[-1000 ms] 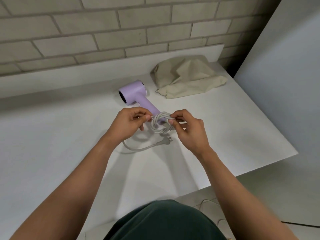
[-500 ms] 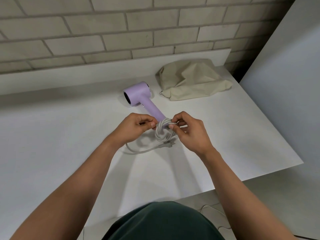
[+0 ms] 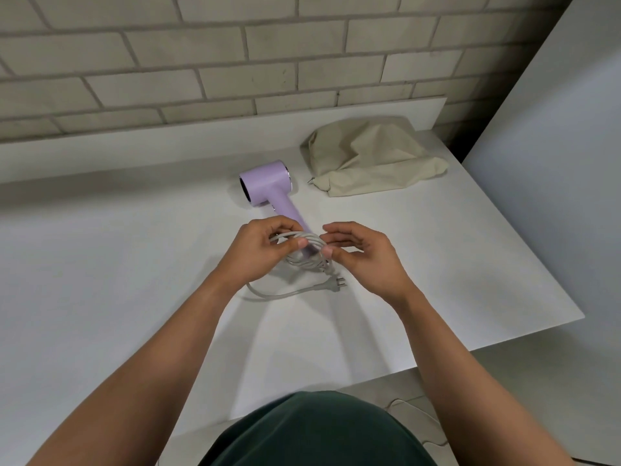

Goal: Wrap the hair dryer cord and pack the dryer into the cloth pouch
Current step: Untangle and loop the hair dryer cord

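1. The dryer (image 3: 265, 183) is lying on the white counter (image 3: 134, 264), barrel away from the person and handle pointing back toward them.
2. The cord (image 3: 307, 253) is sitting mostly gathered into a coil at the dryer's handle end, raised just off the counter.
3. The left hand (image 3: 258, 253) is gripping the coil's left side, fingers curled round the loops and thumb pressing on top.
4. The right hand (image 3: 363, 257) is pinching the coil's right side between thumb and forefinger, its other fingers hanging loose.
5. A last tail of cord is trailing on the counter nearer the person than the dryer, ending in the plug (image 3: 336, 284).
6. So the wrapping step looks to be nearing its end, with packing not begun.
7. The pouch (image 3: 369, 159) is lying slumped just right of the dryer's barrel; I cannot tell whether its mouth is open.
8. Next, I'd guess the tail needs winding or tucking in so the coil holds, without letting the loops spring apart.
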A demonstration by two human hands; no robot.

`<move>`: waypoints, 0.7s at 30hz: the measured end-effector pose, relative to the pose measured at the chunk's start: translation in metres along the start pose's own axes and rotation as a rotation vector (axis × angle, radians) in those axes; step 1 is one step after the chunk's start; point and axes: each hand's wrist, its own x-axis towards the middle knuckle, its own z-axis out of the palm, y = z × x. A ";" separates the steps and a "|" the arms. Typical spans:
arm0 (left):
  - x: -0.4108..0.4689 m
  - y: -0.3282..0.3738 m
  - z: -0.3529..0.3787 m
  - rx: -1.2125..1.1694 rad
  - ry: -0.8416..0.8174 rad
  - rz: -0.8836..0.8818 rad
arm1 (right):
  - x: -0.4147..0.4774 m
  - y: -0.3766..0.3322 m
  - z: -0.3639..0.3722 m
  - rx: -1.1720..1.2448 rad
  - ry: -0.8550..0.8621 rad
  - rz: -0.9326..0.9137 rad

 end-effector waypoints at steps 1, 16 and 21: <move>-0.001 0.000 0.000 -0.015 0.002 0.001 | 0.002 0.000 -0.001 -0.015 -0.016 0.018; 0.004 0.019 -0.008 -0.049 -0.287 -0.047 | 0.010 0.002 -0.007 -0.015 -0.118 0.099; 0.010 0.021 -0.003 0.000 -0.274 -0.016 | 0.012 0.007 -0.004 0.002 -0.102 0.099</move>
